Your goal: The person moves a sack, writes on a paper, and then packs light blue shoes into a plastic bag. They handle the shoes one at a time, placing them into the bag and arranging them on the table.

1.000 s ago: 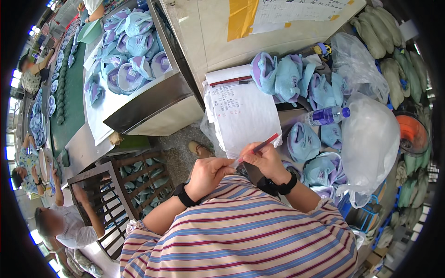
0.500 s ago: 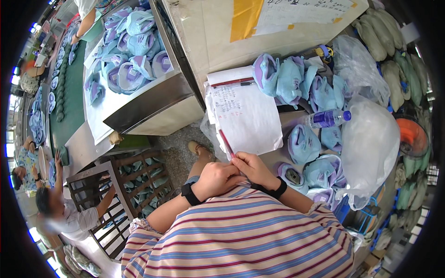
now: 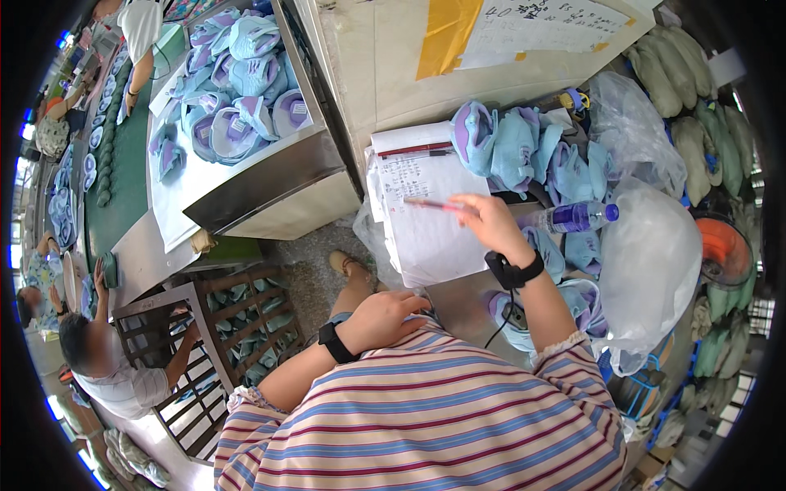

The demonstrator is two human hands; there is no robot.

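My right hand (image 3: 494, 223) is closed around a slim red pen (image 3: 438, 204), slightly blurred, held over a stack of white paper (image 3: 438, 254). The pen's far end points left, over the handwritten rows; whether it touches the sheet I cannot tell. Against the front of my striped shirt lies my left hand (image 3: 383, 321), empty, its fingers loosely extended. Another dark red pen (image 3: 413, 150) lies across the top of the paper. Beyond my right hand, light blue and purple shoe uppers (image 3: 513, 151) stand in a row, near a clear bottle with a purple label (image 3: 571, 217).
Clear plastic bags (image 3: 652, 266) bulge at the right. More shoe uppers (image 3: 233, 131) are heaped on a metal-edged table at the left, beside a green conveyor (image 3: 119, 176). A slatted rack (image 3: 205, 327) stands at lower left, with a co-worker (image 3: 123, 368) next to it.
My hands were together at my front with the pen. The right hand has moved up and forward over the paper, carrying the pen; the left has stayed at my shirt.
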